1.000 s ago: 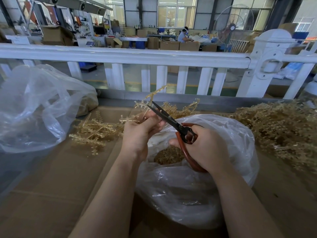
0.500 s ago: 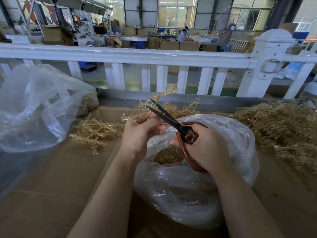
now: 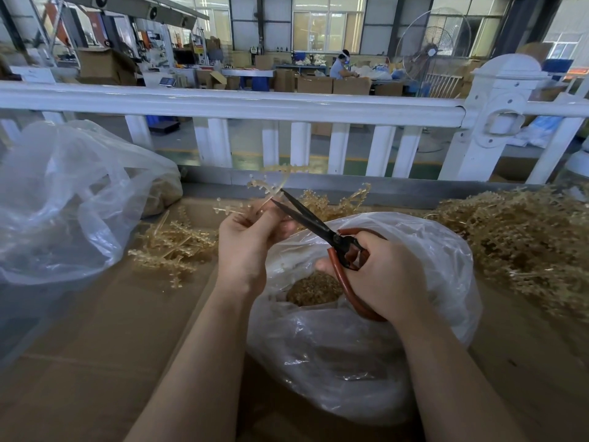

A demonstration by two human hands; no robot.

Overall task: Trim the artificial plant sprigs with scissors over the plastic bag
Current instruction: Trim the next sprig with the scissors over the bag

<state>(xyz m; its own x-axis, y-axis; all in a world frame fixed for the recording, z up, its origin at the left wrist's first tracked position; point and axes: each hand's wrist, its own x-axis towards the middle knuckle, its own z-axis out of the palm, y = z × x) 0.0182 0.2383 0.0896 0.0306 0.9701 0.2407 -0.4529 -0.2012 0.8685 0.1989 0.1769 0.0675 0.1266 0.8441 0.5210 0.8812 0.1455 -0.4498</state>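
Keeping the pale tan plastic sprig [image 3: 266, 194] pinched in the left hand [image 3: 245, 247] above the clear plastic bag [image 3: 366, 330], the right hand [image 3: 379, 279], gripping the red-handled black scissors [image 3: 318, 228] with blades parted, should probably snip clear of the fingertips.

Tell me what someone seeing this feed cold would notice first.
Dead centre, the right hand grips red-handled scissors, blades parted at a pale sprig pinched in the left hand. Right below sits a clear plastic bag with brown trimmings at its mouth. A big heap of uncut sprigs fills the right side, before a white railing.
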